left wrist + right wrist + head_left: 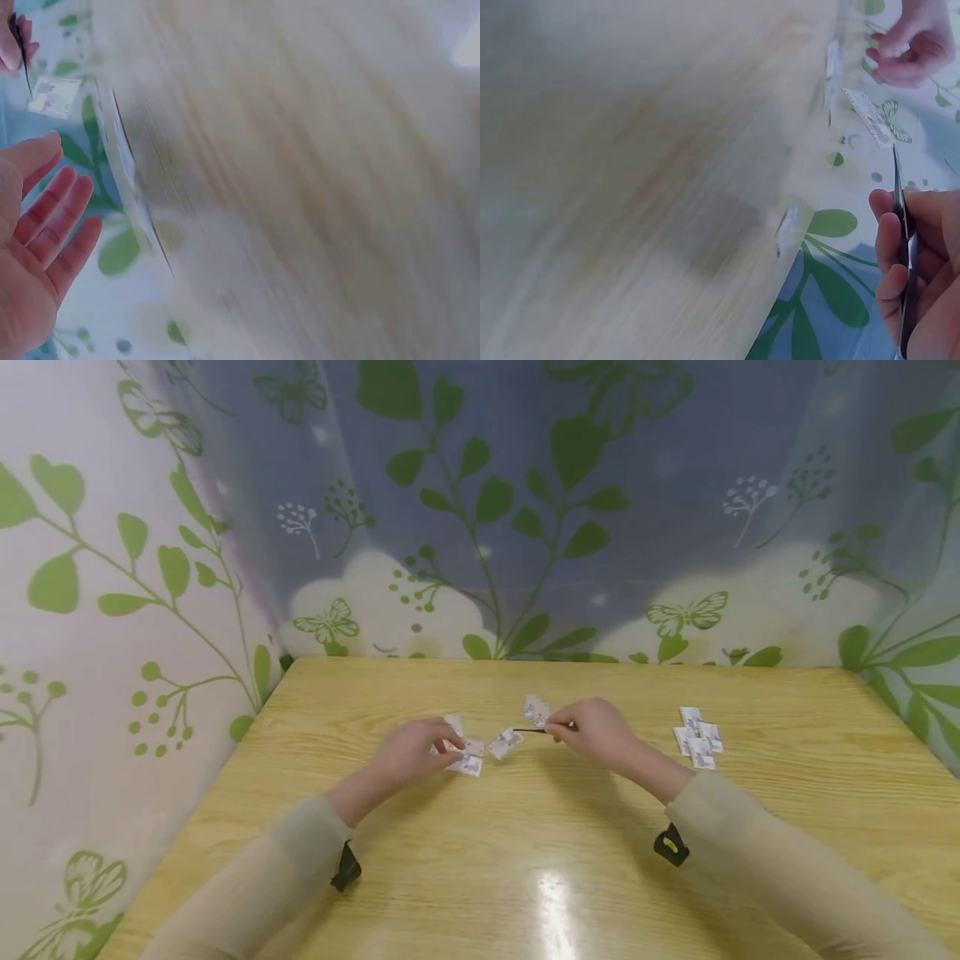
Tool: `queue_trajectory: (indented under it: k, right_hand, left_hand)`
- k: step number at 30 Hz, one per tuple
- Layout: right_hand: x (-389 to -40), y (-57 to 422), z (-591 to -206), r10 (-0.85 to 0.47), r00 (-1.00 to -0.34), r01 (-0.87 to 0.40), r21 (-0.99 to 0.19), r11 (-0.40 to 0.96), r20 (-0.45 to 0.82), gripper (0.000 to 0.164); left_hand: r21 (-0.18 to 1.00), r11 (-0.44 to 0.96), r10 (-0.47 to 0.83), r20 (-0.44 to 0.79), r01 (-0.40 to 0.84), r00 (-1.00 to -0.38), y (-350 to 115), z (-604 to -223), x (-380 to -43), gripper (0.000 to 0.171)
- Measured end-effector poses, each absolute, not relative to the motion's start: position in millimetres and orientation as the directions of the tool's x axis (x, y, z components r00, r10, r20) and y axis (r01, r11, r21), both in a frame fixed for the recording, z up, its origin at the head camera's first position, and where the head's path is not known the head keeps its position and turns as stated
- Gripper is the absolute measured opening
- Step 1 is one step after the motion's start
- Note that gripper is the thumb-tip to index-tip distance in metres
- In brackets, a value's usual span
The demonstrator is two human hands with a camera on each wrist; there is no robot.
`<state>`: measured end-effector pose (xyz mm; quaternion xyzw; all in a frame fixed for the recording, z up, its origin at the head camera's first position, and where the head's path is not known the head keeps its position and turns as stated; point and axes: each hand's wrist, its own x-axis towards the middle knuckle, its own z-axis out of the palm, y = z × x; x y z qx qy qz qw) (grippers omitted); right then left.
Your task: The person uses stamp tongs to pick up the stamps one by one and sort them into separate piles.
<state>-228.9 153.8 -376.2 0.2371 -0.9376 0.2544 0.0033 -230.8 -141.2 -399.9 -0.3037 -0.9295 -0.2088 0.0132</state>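
Observation:
My right hand (600, 732) grips slim dark tweezers (898, 174), their tips pointing left. At those tips a small white printed paper piece (506, 744), stamp-like, is held up over the table; it also shows as a pale rectangle (55, 98) in the left wrist view. My left hand (407, 753) hovers with fingers loosely bent and holds nothing. Below its fingertips lies a group of similar paper pieces (470, 766), partly hidden by the hand. Another small group of pieces (535, 707) lies just behind the tweezers.
To the right, several overlapping paper pieces (702, 750) form a cluster on the wooden table (480, 852). A leaf-patterned curtain (480, 527) stands along the table's back edge and on the left side. Dark wrist straps (671, 845) sit on both sleeves.

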Motion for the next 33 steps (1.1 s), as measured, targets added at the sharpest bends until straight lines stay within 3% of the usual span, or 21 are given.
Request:
queue_trajectory:
  k: [11,18,26,33]
  right_hand:
    - [-207,168,-389,-0.435,-0.894,-0.432,-0.477,0.766,0.111,0.018]
    - [-205,170,-402,-0.436,-0.89,-0.451,-0.406,0.795,0.135,0.016]
    - [-202,172,-402,-0.457,-0.879,-0.471,-0.41,0.781,0.137,0.013]
    - [-190,178,-404,-0.504,-0.857,-0.499,-0.419,0.758,0.108,0.011]
  left_hand:
    - [0.419,0.614,0.699,0.105,0.669,-0.708,-111,-406,-211,0.017]
    - [0.325,0.56,0.803,0.011,0.762,-0.595,-102,-411,-204,0.027]
    - [0.29,0.553,0.812,0.02,0.781,-0.583,-99,-414,-205,0.024]
    - [0.253,0.596,0.786,0.013,0.762,-0.619,-98,-414,-206,0.029]
